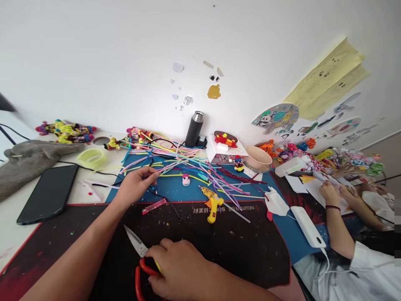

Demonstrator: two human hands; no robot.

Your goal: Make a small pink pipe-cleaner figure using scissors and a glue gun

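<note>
My left hand (pixel 138 186) reaches to the near left edge of a loose pile of colourful pipe cleaners (pixel 184 156). Its thumb and forefinger pinch together at the end of a pale pipe cleaner. My right hand (pixel 183 267) is closed around red-handled scissors (pixel 139 246) low over the dark mat, with the blades pointing up and left. A bit of yellow shows by its fingers; I cannot tell what it is. Between the hands and the pile lie a yellow glue gun (pixel 213 203), a small pink-and-white figure (pixel 186 179) and a pink-cased tool (pixel 154 206).
On the left lie a black phone (pixel 48 192) and a roll of yellow-green tubing (pixel 92 159). A black thermos (pixel 194 128) stands by the wall, near a white box (pixel 216 155) and a beige bowl (pixel 258 156). A white power bank (pixel 308 227) lies beside another person's arm at right.
</note>
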